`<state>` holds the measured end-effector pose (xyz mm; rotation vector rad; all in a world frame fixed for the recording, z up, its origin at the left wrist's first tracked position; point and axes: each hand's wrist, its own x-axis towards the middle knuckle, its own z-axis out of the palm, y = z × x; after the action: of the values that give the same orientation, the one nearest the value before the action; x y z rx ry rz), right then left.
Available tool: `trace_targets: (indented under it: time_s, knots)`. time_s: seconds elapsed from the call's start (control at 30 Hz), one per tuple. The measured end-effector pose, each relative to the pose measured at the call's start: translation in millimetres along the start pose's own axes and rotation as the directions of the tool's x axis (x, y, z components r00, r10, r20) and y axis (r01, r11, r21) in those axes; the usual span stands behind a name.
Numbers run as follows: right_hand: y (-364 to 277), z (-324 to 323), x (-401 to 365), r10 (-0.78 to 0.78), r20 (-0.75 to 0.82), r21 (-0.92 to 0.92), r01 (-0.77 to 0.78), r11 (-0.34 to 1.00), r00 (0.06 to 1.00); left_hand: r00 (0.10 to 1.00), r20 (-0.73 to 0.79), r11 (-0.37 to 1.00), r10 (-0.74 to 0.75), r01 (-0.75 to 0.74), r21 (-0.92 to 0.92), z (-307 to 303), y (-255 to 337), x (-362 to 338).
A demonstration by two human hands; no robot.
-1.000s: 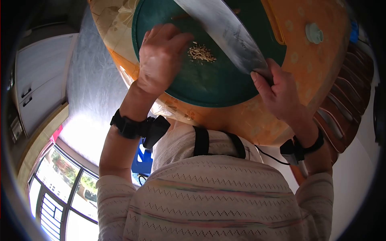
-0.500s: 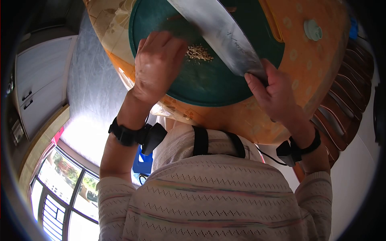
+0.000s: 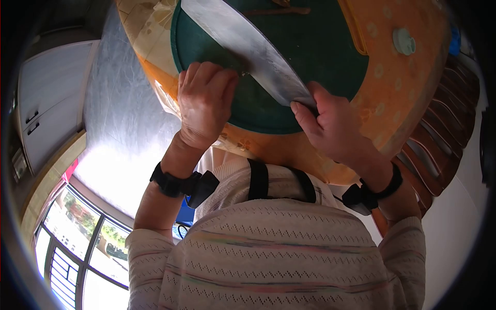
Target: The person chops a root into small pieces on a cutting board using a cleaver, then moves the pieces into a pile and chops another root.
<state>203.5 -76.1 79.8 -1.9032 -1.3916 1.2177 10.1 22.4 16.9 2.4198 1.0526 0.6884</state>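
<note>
Slanting across the round green board (image 3: 320,57), the broad knife (image 3: 248,46) showed its wide grey face, its far end near the board's left rim. How much of the blade touched the board could not be told. A few pale crumbs (image 3: 244,74) showed beside its left-hand long side. The right grip (image 3: 336,124) was closed round the dark handle, thumb against the near side; a firm, steady hold there seemed the best way to govern the blade's tilt. The left grip (image 3: 204,98) hung close by, fingers curled and drawn together; whether they pinched anything could not be told. With skin so near metal, tucked fingertips and small, slow movements seemed wise. Farther up the board lay a brown stick-like piece (image 3: 276,10). Beyond the rim, a pale cap (image 3: 403,41) rested on the orange-covered desk (image 3: 387,88).
</note>
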Motion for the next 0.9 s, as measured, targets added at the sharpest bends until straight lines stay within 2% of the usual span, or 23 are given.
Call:
trace_targets:
  time_s: [0.27, 0.9]
  knots:
    - [-1, 6, 7, -0.052, 0.005, -0.095, 0.053, 0.994, 0.999, 0.999, -0.042, 1.0, -0.006, 0.006, 0.014, 6, 3, -1]
    - [-6, 6, 16, -0.051, 0.046, -0.137, 0.057, 0.989, 0.998, 0.997, -0.078, 0.999, -0.023, 0.025, 0.022, 11, 5, 1]
